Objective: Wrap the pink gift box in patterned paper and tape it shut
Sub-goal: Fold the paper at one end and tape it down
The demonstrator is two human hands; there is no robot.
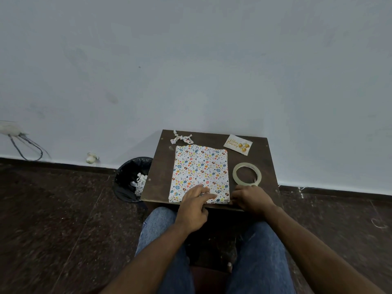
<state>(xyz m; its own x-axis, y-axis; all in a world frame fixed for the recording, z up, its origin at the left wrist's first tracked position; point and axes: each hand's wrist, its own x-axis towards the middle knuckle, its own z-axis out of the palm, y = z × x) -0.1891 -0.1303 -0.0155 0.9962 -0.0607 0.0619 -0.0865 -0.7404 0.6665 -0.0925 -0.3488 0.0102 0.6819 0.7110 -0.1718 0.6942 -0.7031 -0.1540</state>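
From the head camera, the flat rectangular gift box wrapped in white paper printed with small multicoloured eggs, hearts and leaves (200, 170) is lying in the middle of the small dark brown wooden surface (241, 158), its long side running away from the person. The paper is covering every visible face, so no pink is showing, and it is lying smooth on top with folded edges at the near end.

The left hand (194, 205) is resting on the near end of the box, its extended fingers (209, 195) pressing flat on the paper. The right hand (251, 199) is sitting at the box's near right corner with its fingers curled under; whether they are gripping anything cannot be told.

A ring-shaped roll of clear tape (247, 174) is lying just right of the box, touching the right hand. A white card with gold birthday lettering (237, 144) is lying at the far right, and a small bow of the same patterned paper (181, 139) is lying beyond the box's far edge.

Left of the surface, a round bin lined with a black bag (127, 177) is standing on the floor, holding crumpled scraps of patterned paper (139, 183).
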